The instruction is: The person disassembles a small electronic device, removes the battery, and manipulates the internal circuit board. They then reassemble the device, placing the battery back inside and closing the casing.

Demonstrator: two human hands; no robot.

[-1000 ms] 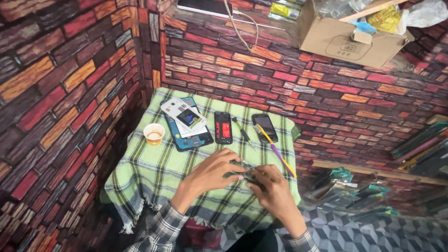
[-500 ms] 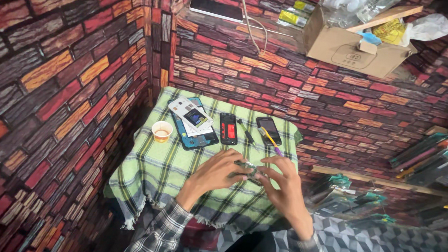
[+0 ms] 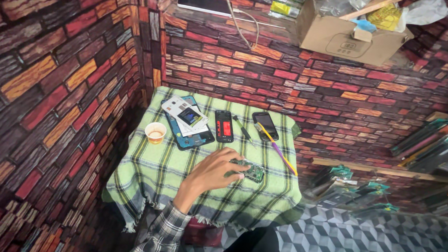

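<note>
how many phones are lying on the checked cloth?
2 whole ones: a black phone with a red screen mid-table and a dark phone right of it. The opened devices stacked to the left may be more phones; cannot tell.

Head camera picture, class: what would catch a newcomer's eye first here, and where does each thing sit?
First the green checked cloth over a small table in a corner of brick-patterned walls. On it, the left hand rests its fingers on a small green circuit board near the front edge. Behind lie opened phones in a row, a paper cup to their left, and a cardboard box sits up on the ledge.
</note>
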